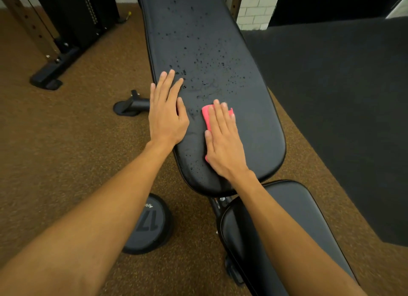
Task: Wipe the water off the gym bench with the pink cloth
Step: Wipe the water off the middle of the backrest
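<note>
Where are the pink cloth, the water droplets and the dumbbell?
pink cloth [207,115], head view, exposed corner beside the fingers.
water droplets [199,62], head view, cluster mid-pad.
dumbbell [150,225], head view, numbered end face.

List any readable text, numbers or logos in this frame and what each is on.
"17": large digits on the end face of the dumbbell on the floor, cut off by the left forearm, so there may be more digits.
"PR": start of a brand word beside a small triangle logo on the same face; the rest is hidden.
Nothing else carries text: bench pad and pink cloth are unmarked.

pink cloth [207,115] (mostly under hand)
</note>
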`<action>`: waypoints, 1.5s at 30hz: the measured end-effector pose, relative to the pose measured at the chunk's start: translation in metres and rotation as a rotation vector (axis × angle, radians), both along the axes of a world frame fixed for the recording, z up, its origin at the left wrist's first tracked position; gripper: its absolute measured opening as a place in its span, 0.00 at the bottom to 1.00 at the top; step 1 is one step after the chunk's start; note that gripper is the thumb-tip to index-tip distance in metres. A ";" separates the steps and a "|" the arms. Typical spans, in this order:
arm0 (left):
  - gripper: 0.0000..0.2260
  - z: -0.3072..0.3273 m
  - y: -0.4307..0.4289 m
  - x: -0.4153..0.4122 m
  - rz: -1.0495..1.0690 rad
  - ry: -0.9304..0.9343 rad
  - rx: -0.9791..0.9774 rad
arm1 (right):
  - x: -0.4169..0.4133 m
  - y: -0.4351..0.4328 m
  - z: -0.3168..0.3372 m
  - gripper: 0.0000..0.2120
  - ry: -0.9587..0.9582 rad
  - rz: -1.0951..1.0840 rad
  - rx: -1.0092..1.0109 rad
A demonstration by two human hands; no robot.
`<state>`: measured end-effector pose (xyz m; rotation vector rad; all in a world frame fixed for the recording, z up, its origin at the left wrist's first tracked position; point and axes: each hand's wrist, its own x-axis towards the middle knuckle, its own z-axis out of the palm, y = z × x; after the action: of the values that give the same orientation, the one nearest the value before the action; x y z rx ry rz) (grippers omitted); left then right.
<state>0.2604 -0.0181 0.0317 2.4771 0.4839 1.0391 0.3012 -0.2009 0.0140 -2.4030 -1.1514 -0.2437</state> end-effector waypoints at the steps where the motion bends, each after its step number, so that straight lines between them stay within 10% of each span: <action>1: 0.21 0.000 0.001 0.000 -0.004 -0.006 -0.004 | -0.004 -0.005 -0.001 0.29 -0.027 0.071 -0.019; 33: 0.20 -0.002 0.002 -0.002 -0.057 -0.080 -0.099 | -0.041 -0.055 -0.017 0.31 0.059 -0.060 -0.144; 45: 0.21 -0.001 0.000 -0.004 -0.058 -0.087 -0.119 | 0.005 -0.107 0.023 0.55 0.323 0.320 -0.358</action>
<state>0.2569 -0.0176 0.0304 2.3179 0.4309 1.0588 0.3064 -0.3077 0.0370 -2.3769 -1.4906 0.4731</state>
